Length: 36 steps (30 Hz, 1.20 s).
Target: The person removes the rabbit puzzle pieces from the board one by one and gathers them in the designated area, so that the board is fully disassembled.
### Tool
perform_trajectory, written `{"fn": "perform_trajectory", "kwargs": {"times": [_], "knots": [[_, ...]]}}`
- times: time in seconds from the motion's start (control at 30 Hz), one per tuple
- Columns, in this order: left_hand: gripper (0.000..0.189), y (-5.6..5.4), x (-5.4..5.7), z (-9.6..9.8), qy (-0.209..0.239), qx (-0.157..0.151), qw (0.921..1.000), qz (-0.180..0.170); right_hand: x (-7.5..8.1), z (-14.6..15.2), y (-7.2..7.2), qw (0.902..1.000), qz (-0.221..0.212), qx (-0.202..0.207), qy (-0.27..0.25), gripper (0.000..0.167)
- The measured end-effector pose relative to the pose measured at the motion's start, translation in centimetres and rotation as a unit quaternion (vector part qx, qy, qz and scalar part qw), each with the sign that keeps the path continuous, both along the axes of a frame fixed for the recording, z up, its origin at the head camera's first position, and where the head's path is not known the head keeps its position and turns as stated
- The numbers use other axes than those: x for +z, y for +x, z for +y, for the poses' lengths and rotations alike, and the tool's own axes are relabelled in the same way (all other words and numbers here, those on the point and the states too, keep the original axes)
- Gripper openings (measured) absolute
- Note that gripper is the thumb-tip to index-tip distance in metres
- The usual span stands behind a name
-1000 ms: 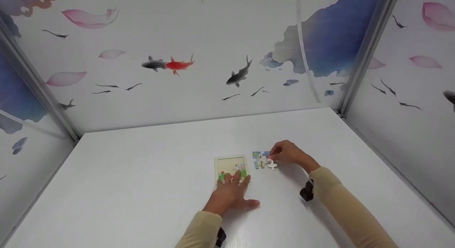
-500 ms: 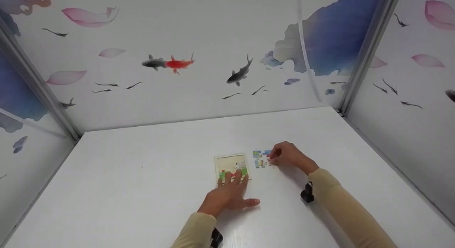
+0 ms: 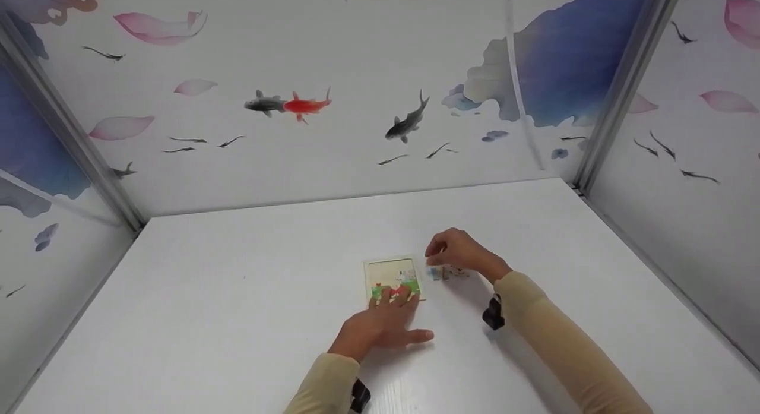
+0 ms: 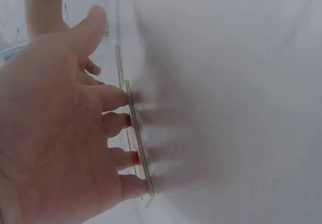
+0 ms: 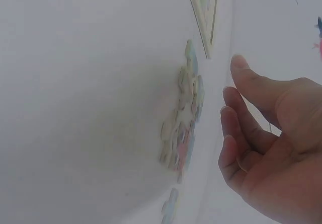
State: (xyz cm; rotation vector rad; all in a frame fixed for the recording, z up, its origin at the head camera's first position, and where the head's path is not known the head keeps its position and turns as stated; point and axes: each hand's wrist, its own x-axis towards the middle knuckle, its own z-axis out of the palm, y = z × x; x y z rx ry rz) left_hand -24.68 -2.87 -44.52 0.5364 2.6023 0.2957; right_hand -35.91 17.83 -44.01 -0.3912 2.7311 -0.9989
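A shallow wooden puzzle tray lies mid-table in the head view, with green, red and grey picture pieces in its nearer part. Straight fingers of my left hand press on its near edge, covering part of the picture; the thumb points right. To the tray's right lie several loose jigsaw pieces, partly hidden under my right hand. That hand hovers over them, fingers loosely bent. In the right wrist view, nothing shows between its thumb and fingertips, and the loose pieces lie just beyond them.
The white table is bounded by a back wall printed with fish and petals, and by side walls with metal corner posts. One loose piece lies apart from the cluster in the right wrist view.
My right hand has moved left across the loose pieces, from their right side to near the tray's right edge. The left hand stays on the tray. The head view has shifted slightly.
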Motion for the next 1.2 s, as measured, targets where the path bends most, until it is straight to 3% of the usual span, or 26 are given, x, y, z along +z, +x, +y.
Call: {"fn": "perform_trajectory", "kwargs": {"times": [0.3,0.53,0.87,1.2], "knots": [[0.088,-0.2,-0.3,0.2,0.006,-0.001,1.0,0.0,-1.0,-2.2,0.2,0.9994,0.031,0.015,0.009,0.009],[0.088,-0.4,-0.2,0.1,0.009,-0.002,0.9999,-0.007,-1.8,-3.1,0.2,0.9998,-0.012,0.007,0.016,0.005],[0.087,-0.3,0.1,0.0,-0.007,0.008,0.9999,-0.012,-2.1,-3.2,0.3,0.9996,-0.016,0.019,0.014,0.006],[0.087,-0.3,0.3,-0.2,-0.012,0.002,0.9999,-0.001,-1.2,-2.5,0.5,0.9974,0.002,0.049,-0.054,0.006]]}}
